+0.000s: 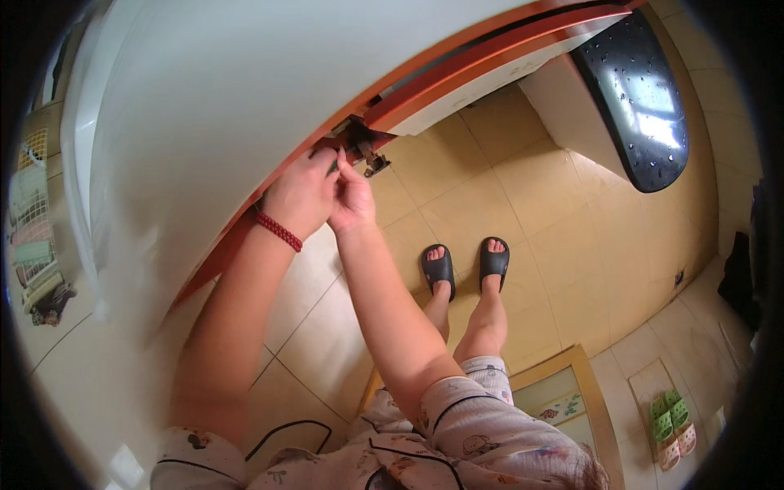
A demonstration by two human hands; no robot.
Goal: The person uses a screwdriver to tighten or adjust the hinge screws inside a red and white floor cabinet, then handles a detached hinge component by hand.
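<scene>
Metal hinge [365,147], upper centre, on white door [212,98]: left hand [300,196] and right hand [353,196] pinch it, fingers narrow. Risk: a swinging door traps fingertips.

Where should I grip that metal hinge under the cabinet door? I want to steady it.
Judging by its pose, pinch the metal hinge by the arm jutting below the door edge, coming from underneath, as the left hand and right hand do.
</scene>
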